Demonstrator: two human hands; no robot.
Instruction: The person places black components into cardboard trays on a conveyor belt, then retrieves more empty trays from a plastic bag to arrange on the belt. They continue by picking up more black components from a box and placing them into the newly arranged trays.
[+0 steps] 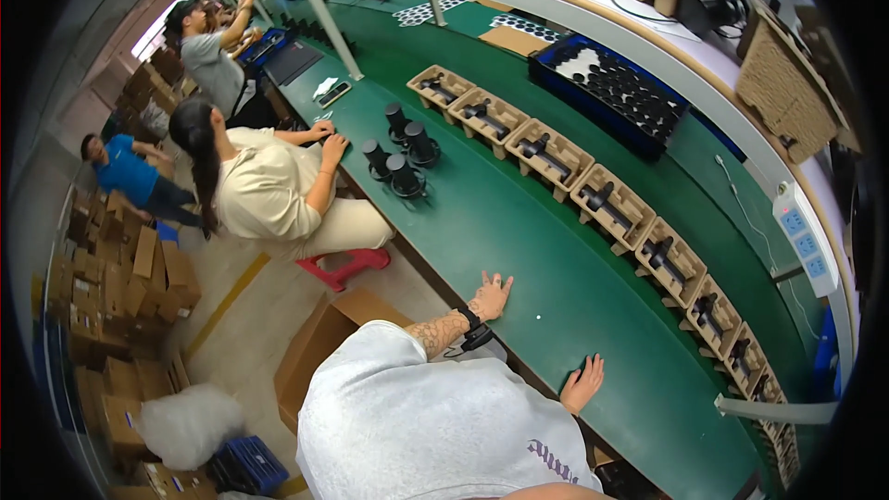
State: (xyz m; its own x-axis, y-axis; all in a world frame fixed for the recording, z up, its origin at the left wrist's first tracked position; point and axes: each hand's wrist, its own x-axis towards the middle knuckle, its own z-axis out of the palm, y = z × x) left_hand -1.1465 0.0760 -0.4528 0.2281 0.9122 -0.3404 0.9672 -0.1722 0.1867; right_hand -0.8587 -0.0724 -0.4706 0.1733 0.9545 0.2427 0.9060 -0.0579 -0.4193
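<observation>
My left hand (pixel 491 297), with a black band at its wrist, rests on the green tabletop (pixel 537 264) near the edge, fingers spread and holding nothing. Farther along the edge to the right, my right hand (pixel 582 385) lies on the same surface with its fingers stretched out and nothing in them. Black cylindrical parts (pixel 405 175) stand upright in a group beyond my left hand. Across the table runs a curved row of brown moulded-pulp trays (pixel 567 187), each with a black handled device (pixel 607 205) in it.
Behind the trays sits a blue crate (pixel 607 93) of black round pieces. A power strip (pixel 804 233) hangs at the right. A co-worker in beige (pixel 269 181) sits at the table's left, hands on its edge. An open cardboard box (pixel 324 333) stands beside me.
</observation>
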